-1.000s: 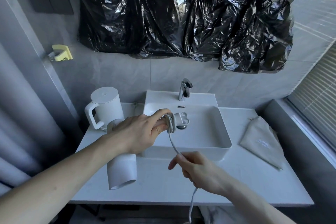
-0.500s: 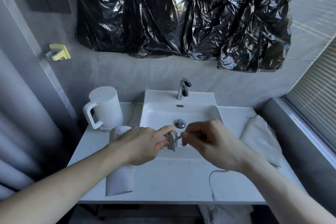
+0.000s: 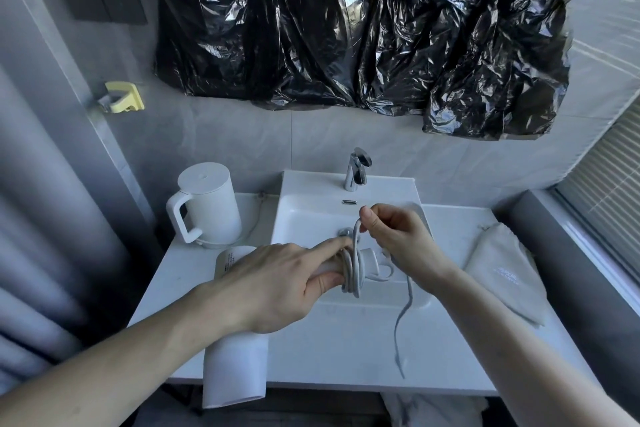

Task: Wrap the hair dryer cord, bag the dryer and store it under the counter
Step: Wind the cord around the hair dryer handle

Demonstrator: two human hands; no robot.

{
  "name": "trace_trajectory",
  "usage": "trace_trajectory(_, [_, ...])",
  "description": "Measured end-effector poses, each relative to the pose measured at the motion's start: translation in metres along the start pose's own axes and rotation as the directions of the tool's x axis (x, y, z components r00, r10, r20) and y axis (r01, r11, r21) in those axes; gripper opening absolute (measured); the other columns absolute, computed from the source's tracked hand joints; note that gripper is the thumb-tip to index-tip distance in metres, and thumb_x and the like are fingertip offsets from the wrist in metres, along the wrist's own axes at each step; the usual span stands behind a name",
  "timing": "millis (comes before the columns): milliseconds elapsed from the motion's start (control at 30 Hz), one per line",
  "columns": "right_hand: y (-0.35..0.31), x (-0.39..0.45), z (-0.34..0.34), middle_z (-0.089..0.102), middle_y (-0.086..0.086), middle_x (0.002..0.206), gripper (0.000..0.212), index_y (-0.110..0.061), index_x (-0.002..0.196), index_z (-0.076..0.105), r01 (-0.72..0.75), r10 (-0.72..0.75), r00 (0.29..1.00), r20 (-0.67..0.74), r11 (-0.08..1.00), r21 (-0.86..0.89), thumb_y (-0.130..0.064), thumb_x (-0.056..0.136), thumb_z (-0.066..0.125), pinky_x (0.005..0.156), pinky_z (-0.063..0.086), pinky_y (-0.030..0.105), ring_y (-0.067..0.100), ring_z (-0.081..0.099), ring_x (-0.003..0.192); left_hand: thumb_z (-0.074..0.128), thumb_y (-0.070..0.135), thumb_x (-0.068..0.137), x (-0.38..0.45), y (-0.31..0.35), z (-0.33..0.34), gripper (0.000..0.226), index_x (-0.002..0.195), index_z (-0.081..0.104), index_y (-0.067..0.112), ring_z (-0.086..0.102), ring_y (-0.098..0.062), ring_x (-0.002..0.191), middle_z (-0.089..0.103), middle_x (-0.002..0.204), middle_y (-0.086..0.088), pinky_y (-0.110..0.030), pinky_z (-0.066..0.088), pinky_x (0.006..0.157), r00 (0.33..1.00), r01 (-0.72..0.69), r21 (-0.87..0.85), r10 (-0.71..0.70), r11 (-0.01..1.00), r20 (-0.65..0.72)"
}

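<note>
Here the white hair dryer (image 3: 235, 367) hangs over the counter (image 3: 332, 350) edge, its handle gripped by the left hand (image 3: 270, 284), fingers curled beside the cord (image 3: 351, 274) coils. At two o'clock from the coils, the right hand (image 3: 398, 236) pinches the cord; slack trails toward six o'clock. The grey bag (image 3: 505, 274) lies at three o'clock.

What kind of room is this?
Most likely a bathroom: a white sink with a chrome tap sits in a counter against a tiled wall, and a hair dryer is being handled.
</note>
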State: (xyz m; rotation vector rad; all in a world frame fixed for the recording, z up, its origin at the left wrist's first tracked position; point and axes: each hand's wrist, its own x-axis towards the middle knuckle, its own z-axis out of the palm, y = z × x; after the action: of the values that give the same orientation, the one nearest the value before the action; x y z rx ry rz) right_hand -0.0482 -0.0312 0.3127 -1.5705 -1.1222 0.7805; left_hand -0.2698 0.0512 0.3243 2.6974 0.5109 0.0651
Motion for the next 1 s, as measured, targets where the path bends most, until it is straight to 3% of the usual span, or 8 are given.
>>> trace_trajectory(133, [0.014, 0.003, 0.007, 0.054, -0.008, 0.063, 0.039, -0.014, 0.073, 0.066, -0.088, 0.068, 0.99, 0.125, 0.983, 0.159, -0.045, 0.096, 0.065, 0.059, 0.037, 0.021, 0.007, 0.046, 0.058, 0.036, 0.057, 0.109, -0.001, 0.004, -0.001, 0.039, 0.148, 0.032, 0.049, 0.067, -0.026, 0.1, 0.076, 0.117, 0.021, -0.047, 0.055, 0.083, 1.0, -0.013, -0.013, 0.012, 1.0, -0.018])
trace_trajectory(233, [0.022, 0.003, 0.015, 0.062, 0.005, 0.07, 0.052, -0.004, 0.081, 0.066, -0.139, 0.103, 0.98, 0.172, 0.966, 0.216, -0.055, 0.092, 0.068, 0.066, 0.046, 0.027, 0.017, 0.06, 0.065, 0.031, 0.061, 0.107, -0.001, 0.006, -0.003, 0.048, 0.152, 0.026, 0.045, 0.066, -0.031, 0.092, 0.075, 0.097, 0.006, -0.047, 0.054, 0.082, 0.999, 0.04, 0.047, -0.039, 0.998, -0.007])
trace_trajectory(333, [0.027, 0.002, 0.019, 0.054, 0.012, 0.074, 0.057, -0.003, 0.088, 0.065, -0.13, 0.098, 0.985, 0.142, 0.962, 0.239, -0.06, 0.094, 0.066, 0.064, 0.042, 0.03, 0.022, 0.051, 0.068, 0.03, 0.063, 0.106, 0.002, 0.002, -0.007, 0.06, 0.16, 0.011, 0.045, 0.065, -0.034, 0.091, 0.074, 0.095, 0.003, -0.043, 0.052, 0.079, 0.994, 0.106, 0.064, -0.107, 0.992, -0.001])
trace_trajectory(433, [0.033, -0.003, 0.027, 0.038, 0.002, 0.06, 0.042, -0.012, 0.076, 0.056, -0.12, 0.099, 0.989, 0.109, 0.971, 0.205, -0.04, 0.106, 0.06, 0.05, 0.027, 0.025, 0.014, 0.029, 0.052, 0.033, 0.06, 0.109, 0.004, 0.002, -0.012, 0.068, 0.161, -0.01, 0.058, 0.065, -0.031, 0.092, 0.078, 0.107, 0.012, -0.041, 0.049, 0.078, 0.995, 0.099, 0.02, -0.099, 0.995, -0.011])
trace_trajectory(567, [0.042, -0.008, 0.044, 0.032, -0.005, 0.056, 0.032, -0.021, 0.069, 0.048, -0.239, 0.235, 0.971, 0.045, 0.964, 0.117, -0.008, 0.098, 0.05, 0.047, 0.021, 0.023, 0.013, 0.022, 0.052, 0.034, 0.054, 0.111, 0.006, -0.001, -0.014, 0.057, 0.16, 0.007, 0.061, 0.062, -0.019, 0.107, 0.066, 0.131, 0.037, -0.031, 0.04, 0.078, 0.995, 0.085, -0.006, -0.085, 0.996, -0.045])
trace_trajectory(733, [0.052, -0.03, 0.048, 0.042, -0.002, 0.06, 0.055, -0.023, 0.061, 0.057, -0.318, 0.315, 0.945, 0.091, 0.948, 0.022, -0.045, 0.11, 0.046, 0.047, 0.027, 0.023, 0.012, 0.033, 0.049, 0.037, 0.055, 0.11, 0.009, -0.01, -0.026, 0.041, 0.15, 0.024, 0.056, 0.06, -0.019, 0.1, 0.067, 0.126, 0.037, -0.035, 0.043, 0.076, 0.979, 0.16, -0.052, -0.165, 0.986, -0.117])
trace_trajectory(867, [0.043, -0.057, 0.045, 0.04, 0.001, 0.061, 0.052, -0.017, 0.074, 0.061, -0.267, 0.277, 0.948, 0.158, 0.96, -0.085, -0.046, 0.111, 0.042, 0.051, 0.028, 0.027, 0.02, 0.032, 0.055, 0.038, 0.055, 0.11, 0.013, -0.025, -0.03, 0.034, 0.143, 0.028, 0.055, 0.067, -0.031, 0.101, 0.075, 0.122, 0.026, -0.045, 0.055, 0.088, 0.971, 0.195, -0.044, -0.199, 0.98, -0.132])
trace_trajectory(1000, [0.028, -0.078, 0.044, 0.04, -0.004, 0.063, 0.037, -0.019, 0.09, 0.067, -0.174, 0.213, 0.957, 0.196, 0.965, -0.198, -0.042, 0.11, 0.047, 0.051, 0.029, 0.024, 0.019, 0.033, 0.061, 0.038, 0.053, 0.111, 0.021, -0.037, -0.022, 0.03, 0.14, 0.033, 0.051, 0.065, -0.036, 0.096, 0.076, 0.111, 0.022, -0.046, 0.055, 0.085, 0.967, 0.224, 0.003, -0.221, 0.975, -0.123])
